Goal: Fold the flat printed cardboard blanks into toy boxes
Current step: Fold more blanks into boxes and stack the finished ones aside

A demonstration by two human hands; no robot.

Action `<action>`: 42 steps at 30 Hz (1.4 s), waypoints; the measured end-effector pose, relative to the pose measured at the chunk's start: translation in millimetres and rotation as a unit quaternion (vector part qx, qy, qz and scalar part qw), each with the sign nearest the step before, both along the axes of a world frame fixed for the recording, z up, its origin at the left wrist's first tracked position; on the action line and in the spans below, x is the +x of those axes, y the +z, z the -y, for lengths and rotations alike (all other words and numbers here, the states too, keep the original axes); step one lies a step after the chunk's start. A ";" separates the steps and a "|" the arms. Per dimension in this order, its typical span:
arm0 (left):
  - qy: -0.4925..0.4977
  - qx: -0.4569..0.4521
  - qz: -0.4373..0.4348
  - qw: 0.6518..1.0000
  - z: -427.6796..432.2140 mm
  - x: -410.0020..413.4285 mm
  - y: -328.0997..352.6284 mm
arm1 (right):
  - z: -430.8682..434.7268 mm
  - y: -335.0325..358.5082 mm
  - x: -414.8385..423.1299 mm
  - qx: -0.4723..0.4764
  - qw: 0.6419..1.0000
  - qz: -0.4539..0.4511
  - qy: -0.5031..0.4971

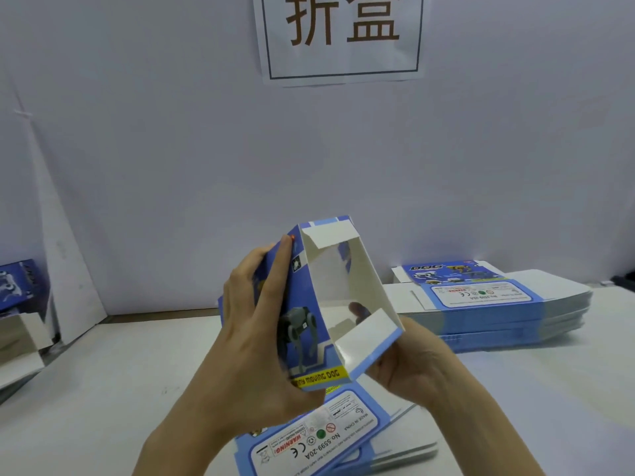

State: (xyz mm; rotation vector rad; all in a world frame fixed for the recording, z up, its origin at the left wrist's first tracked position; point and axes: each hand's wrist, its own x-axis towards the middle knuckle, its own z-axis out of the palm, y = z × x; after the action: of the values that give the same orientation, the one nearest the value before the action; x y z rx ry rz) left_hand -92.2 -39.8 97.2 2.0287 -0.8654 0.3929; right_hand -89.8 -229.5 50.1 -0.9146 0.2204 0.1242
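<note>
Box above near blanks; blank stack behind, at right

The box is thin cardboard, glossy blue print outside and plain matt white inside, like the flat blanks stacked at the worktop's far right edge; the worktop looks smooth, matt white.

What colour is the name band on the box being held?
Yellow band with black letters, low on the box; head view shows it.

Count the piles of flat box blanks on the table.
2. The far pile sits at right by the wall; the near pile lies below the held box. Left edge unclear.
</note>
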 end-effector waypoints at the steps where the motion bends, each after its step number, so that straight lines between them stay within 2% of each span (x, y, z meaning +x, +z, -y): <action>1: -0.012 0.026 0.042 0.999 -4.7 4.1 -6.5 | 4.2 3.2 0.7 -0.019 0.999 0.006 -0.038; 4: 0.006 0.056 0.106 0.993 -22.2 15.9 -20.8 | 19.6 18.9 -9.6 -0.099 0.974 0.071 -0.192; 7: 0.011 0.033 0.116 0.993 -24.0 25.2 -24.9 | 26.7 35.4 -25.3 -0.217 0.917 0.194 -0.271; 11: 0.012 0.052 0.108 0.993 -24.0 26.9 -27.6 | 19.7 51.4 -44.9 -0.272 0.868 0.330 -0.253; 14: 0.018 0.060 0.129 0.990 -21.7 26.2 -28.1 | 14.4 53.7 -49.1 -0.307 0.846 0.361 -0.245; 15: 0.023 0.056 0.135 0.989 -21.6 26.8 -28.7 | 14.6 51.9 -47.8 -0.297 0.851 0.349 -0.256; 17: 0.014 0.033 0.135 0.990 -22.0 21.2 -23.8 | 13.8 47.3 -41.9 -0.227 0.891 0.293 -0.263; 19: 0.007 0.028 0.165 0.986 -22.4 16.3 -22.1 | 13.6 39.6 -31.0 -0.074 0.948 0.201 -0.237; 21: 0.002 0.039 0.197 0.980 -16.6 15.9 -19.4 | 12.1 34.3 -22.1 0.074 0.979 0.077 -0.176; 23: -0.003 0.015 0.157 0.987 -6.8 17.9 -18.0 | 7.8 29.3 -18.7 0.152 0.986 -0.013 -0.071; 25: 0.017 -0.054 0.060 0.997 -3.7 17.3 -12.7 | 4.4 23.1 -17.6 0.175 0.984 -0.031 -0.007; 28: -0.029 0.010 0.129 0.991 -12.2 17.5 -15.9 | 1.3 23.3 -16.1 0.179 0.983 0.018 -0.028; 30: -0.021 0.028 0.134 0.990 -23.5 19.2 -19.0 | 5.2 27.5 -16.0 0.117 0.985 0.070 -0.108; 32: -0.019 0.013 0.139 0.990 -26.0 21.2 -20.2 | 12.2 30.8 -18.9 -0.032 0.969 0.137 -0.204; 35: -0.005 0.039 0.133 0.990 -26.4 20.6 -20.7 | 19.9 31.6 -25.7 -0.266 0.887 0.211 -0.314; 37: 0.002 0.054 0.136 0.989 -25.0 18.5 -22.1 | 20.7 31.3 -27.0 -0.325 0.840 0.243 -0.360; 40: 0.017 0.059 0.126 0.990 -22.4 15.3 -21.7 | 16.5 30.5 -27.1 -0.350 0.806 0.282 -0.385; 42: 0.026 0.065 0.120 0.990 -20.2 13.4 -21.7 | 13.1 28.1 -26.5 -0.386 0.771 0.301 -0.409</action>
State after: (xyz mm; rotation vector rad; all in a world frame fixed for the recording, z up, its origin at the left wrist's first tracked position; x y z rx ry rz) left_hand -78.8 -19.6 75.5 2.1572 -1.0079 0.6333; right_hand -116.3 -242.6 78.2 -1.5409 0.0397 -1.1511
